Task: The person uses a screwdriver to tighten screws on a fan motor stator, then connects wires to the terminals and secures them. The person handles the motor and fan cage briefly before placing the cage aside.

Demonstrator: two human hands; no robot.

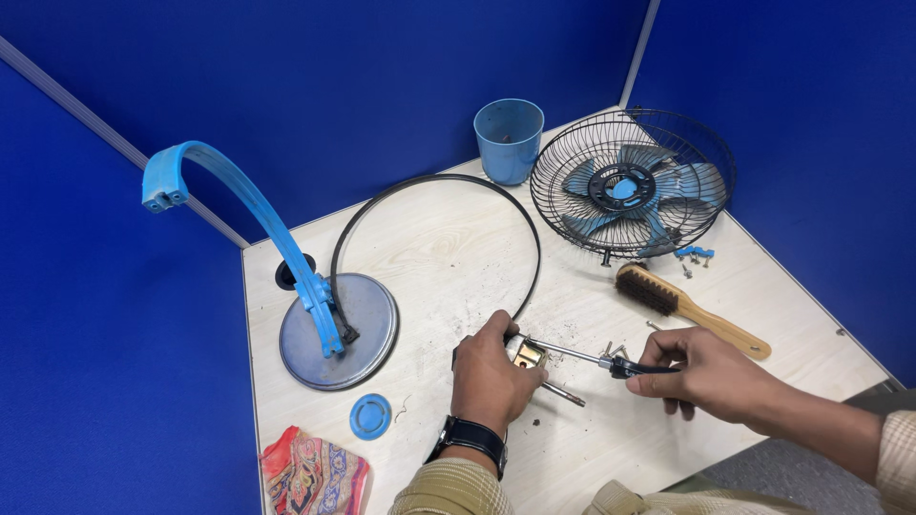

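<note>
Motor (527, 353) from the fan sits on the desk (448, 248) under the left hand (491, 377), which is closed over it and pins it down. Right hand (711, 374) grips the black handle of a screwdriver (582, 356), its tip set against the motor's metal face between the hands. The step looks like working a screw in the casing; the next turn likely calls for steady downward pressure with the tip kept square. Beyond the right hand lie a brush (687, 307) and the fan cage (630, 186); beyond the left, the blue stand (324, 315).
</note>
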